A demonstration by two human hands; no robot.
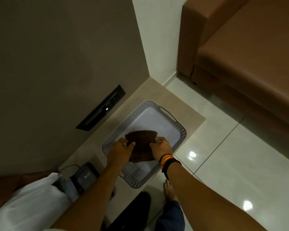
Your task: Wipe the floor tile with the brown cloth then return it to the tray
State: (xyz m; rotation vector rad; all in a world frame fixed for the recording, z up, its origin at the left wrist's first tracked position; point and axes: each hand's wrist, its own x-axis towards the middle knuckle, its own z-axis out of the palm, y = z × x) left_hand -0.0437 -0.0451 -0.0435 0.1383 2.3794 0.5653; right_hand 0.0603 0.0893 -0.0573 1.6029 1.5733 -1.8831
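Observation:
A brown cloth point(141, 142) hangs over a grey perforated tray point(180, 130) that rests on a low beige ledge. My left hand point(121, 150) pinches the cloth's left edge. My right hand point(161, 147), with bands on its wrist, grips the cloth's right edge. The cloth's lower part droops between my hands, above the tray's floor. Glossy pale floor tiles point(232, 157) spread to the right of the ledge.
A brown sofa point(250, 64) stands at the upper right. A dark wall panel with a black socket strip point(102, 108) rises on the left. A small black device point(84, 175) with a cable lies on the ledge near a white bag point(32, 200). My bare foot point(169, 189) is on the tiles.

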